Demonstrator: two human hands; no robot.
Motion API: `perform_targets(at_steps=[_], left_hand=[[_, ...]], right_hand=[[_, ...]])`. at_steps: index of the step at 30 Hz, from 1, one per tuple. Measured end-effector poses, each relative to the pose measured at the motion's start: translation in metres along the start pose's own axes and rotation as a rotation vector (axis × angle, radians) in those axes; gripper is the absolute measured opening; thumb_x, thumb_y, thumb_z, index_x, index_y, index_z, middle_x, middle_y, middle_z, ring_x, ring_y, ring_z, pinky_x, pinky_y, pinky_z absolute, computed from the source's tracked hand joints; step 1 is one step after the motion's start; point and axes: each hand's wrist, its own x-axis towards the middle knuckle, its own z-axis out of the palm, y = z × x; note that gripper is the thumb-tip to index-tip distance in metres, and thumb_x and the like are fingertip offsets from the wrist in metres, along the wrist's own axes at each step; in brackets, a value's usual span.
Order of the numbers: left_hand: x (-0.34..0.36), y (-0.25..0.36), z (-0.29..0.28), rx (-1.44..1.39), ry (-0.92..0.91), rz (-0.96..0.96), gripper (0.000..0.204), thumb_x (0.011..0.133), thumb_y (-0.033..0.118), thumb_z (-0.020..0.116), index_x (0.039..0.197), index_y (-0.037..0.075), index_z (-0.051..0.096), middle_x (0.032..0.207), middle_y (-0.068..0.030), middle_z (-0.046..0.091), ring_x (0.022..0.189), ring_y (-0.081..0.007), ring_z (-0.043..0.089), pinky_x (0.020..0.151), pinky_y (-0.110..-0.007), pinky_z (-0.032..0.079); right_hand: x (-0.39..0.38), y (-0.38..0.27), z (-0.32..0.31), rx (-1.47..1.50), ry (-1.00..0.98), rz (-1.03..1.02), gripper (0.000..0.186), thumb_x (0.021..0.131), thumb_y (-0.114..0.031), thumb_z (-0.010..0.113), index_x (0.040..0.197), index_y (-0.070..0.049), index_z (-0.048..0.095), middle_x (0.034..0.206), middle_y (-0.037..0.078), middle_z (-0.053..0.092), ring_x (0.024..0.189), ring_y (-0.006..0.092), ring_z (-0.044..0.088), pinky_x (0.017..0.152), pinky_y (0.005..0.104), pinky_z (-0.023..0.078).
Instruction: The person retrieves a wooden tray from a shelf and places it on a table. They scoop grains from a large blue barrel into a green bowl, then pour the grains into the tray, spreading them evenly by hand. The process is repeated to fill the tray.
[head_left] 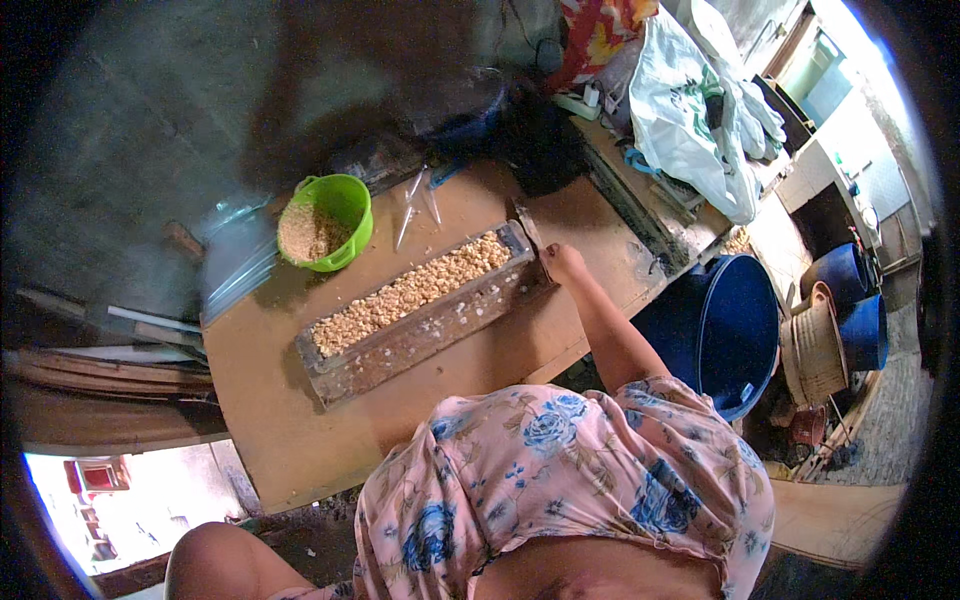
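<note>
My right hand (pixel 565 263) is closed around the near end of a narrow, dark, strip-like tool (pixel 529 224), whose exact kind I cannot make out. It is just beyond the right end of a long, worn trough-like mould (pixel 425 345) lying at a slant on the table. Lumpy, pale golden pieces, perhaps puffed grain or chopped nuts (pixel 410 298), fill the mould along its length. Behind it, a bright green plastic basin (pixel 348 222) holds loose tan crumbs (pixel 308 232). My left hand is out of the picture.
The mould rests on a brown tabletop (pixel 280 420). Clear plastic sheets (pixel 238 278) are at its left edge, and thin pointed pieces (pixel 408 212) lie near the basin. A big blue tub (pixel 738 335) stands at right, below a cluttered bench with a white plastic bag (pixel 680 110).
</note>
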Motion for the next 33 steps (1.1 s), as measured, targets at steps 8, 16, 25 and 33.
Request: perform_targets(at_steps=[8, 16, 25, 33], left_hand=[[0.006, 0.010, -0.004, -0.044, -0.042, -0.019, 0.030, 0.081, 0.021, 0.046, 0.102, 0.000, 0.047, 0.109, -0.0184, 0.050, 0.099, -0.0269, 0.050, 0.086, -0.037, 0.040], [0.003, 0.017, -0.005, -0.105, -0.008, -0.020, 0.033, 0.081, 0.022, 0.048, 0.106, 0.001, 0.046, 0.111, -0.0178, 0.049, 0.100, -0.0269, 0.050, 0.087, -0.037, 0.040], [0.007, 0.027, -0.011, -0.150, 0.014, -0.014, 0.037, 0.081, 0.024, 0.050, 0.111, 0.002, 0.045, 0.113, -0.0172, 0.048, 0.101, -0.0268, 0.049, 0.087, -0.038, 0.040], [-0.019, 0.036, -0.058, -0.335, 0.434, -0.192, 0.041, 0.080, 0.025, 0.052, 0.115, 0.003, 0.044, 0.115, -0.0166, 0.048, 0.102, -0.0267, 0.049, 0.088, -0.039, 0.039]], right_hand=[[0.000, -0.022, -0.019, 0.111, -0.017, 0.113, 0.024, 0.074, -0.029, 0.064, 0.076, -0.005, 0.063, 0.063, 0.011, 0.060, 0.057, 0.0244, 0.058, 0.056, 0.0371, 0.047], [-0.081, -0.021, -0.033, 1.029, -0.246, 0.129, 0.013, 0.087, -0.019, 0.050, 0.083, -0.008, 0.053, 0.062, -0.002, 0.046, 0.050, 0.0075, 0.042, 0.041, 0.0232, 0.030], [-0.123, -0.049, 0.000, 1.057, -0.238, 0.190, 0.016, 0.086, -0.019, 0.051, 0.077, -0.006, 0.054, 0.059, -0.002, 0.045, 0.049, 0.0090, 0.040, 0.042, 0.0252, 0.031], [-0.147, -0.092, 0.024, 0.982, -0.308, 0.089, 0.015, 0.083, -0.014, 0.055, 0.074, -0.003, 0.058, 0.062, -0.001, 0.049, 0.056, 0.0087, 0.043, 0.049, 0.0259, 0.034]])
